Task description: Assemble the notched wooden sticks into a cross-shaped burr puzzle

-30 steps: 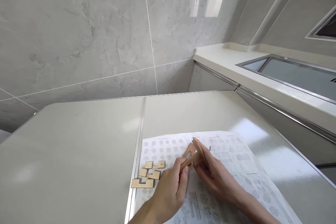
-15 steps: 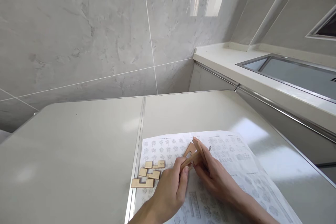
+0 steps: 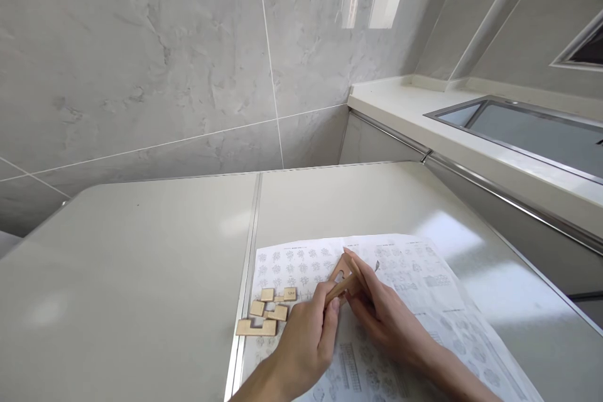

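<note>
My left hand (image 3: pixel 306 340) is closed, its thumb and fingers pinching a flat wooden puzzle piece (image 3: pixel 341 286) that points up and right. My right hand (image 3: pixel 389 311) is closed around another wooden puzzle piece (image 3: pixel 358 275), which meets the left-hand piece at an angle. Just beyond the fingers shows a notched wooden piece (image 3: pixel 338 269); whether it is joined to the others is hidden by the hands. Left of my left hand lie several notched wooden pieces, among them a U-shaped piece (image 3: pixel 256 328) and a piece with a small mark (image 3: pixel 289 293).
A printed sheet of small diagrams (image 3: pixel 443 289) lies under both hands. The pale folding table (image 3: pixel 141 264) has a metal seam (image 3: pixel 254 213). To the right stands a white counter (image 3: pixel 391 100) with an inset glass-topped panel (image 3: pixel 522 129). A grey tiled wall (image 3: pixel 164 63) rises behind.
The piece in my right hand has tilted and sits lower between the fingers, closer to the left-hand piece. My left hand and the loose pieces stay almost where they were.
</note>
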Demonstrator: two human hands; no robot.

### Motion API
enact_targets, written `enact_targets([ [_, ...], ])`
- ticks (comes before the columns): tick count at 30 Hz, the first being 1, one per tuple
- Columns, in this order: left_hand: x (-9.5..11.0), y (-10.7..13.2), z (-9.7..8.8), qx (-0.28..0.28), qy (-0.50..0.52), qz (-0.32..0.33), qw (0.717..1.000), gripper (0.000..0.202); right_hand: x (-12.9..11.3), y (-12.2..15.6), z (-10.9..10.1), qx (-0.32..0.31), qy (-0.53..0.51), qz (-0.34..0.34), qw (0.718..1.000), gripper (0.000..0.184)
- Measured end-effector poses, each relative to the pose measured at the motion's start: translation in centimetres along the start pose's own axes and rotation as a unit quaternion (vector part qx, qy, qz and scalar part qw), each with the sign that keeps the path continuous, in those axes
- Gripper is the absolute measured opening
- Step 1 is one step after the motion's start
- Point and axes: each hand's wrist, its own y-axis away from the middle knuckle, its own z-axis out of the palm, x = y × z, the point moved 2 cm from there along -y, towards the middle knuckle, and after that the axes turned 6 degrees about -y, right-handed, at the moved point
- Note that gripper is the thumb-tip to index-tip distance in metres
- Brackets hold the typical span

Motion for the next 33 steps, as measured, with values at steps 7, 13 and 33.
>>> enact_targets([
  [7,0.01,0.04,0.04,0.011,0.018,-0.004,1.000,0.039,-0.29,0.03,-0.09,0.008,0.021,-0.004,1.000,0.068],
  [13,-0.13,-0.02,0.15,0.011,0.012,0.001,1.000,0.038,-0.25,0.18,0.55,0.029,0.034,0.006,0.999,0.064],
  [33,0.09,-0.08,0.04,-0.005,0.011,-0.001,1.000,0.042,-0.60,0.12,0.40,0.008,0.072,-0.039,0.997,0.065],
])
